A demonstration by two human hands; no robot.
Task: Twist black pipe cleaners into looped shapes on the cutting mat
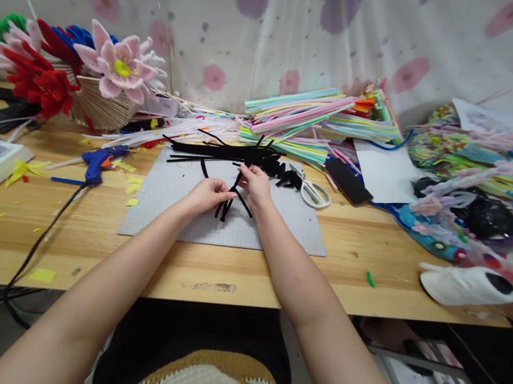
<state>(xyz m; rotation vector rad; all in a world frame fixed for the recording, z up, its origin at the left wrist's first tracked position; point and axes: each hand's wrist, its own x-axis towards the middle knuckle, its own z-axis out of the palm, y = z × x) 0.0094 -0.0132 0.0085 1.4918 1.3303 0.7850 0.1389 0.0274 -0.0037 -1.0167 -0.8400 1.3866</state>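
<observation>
Between my hands are several black pipe cleaners (226, 208), crossed and bunched together above a grey cutting mat (177, 226). My left hand (211, 196) pinches them from the left with thumb and forefinger. Higher up on the bunch, my right hand (253, 185) grips the stems with closed fingers. Loose ends stick out below and above the fingers. Behind the hands, a pile of black pipe cleaners (209, 147) lies along the mat's far edge. Scissors with white handles (317, 195) rest at the mat's right side.
A blue glue gun (98, 164) with its cord lies left. Fuzzy-stem flowers (120, 68) stand at the back left, pastel pipe cleaners (298, 114) at the back. A dark phone (348, 182), white paper (386, 173) and a white computer mouse (468, 285) are on the right.
</observation>
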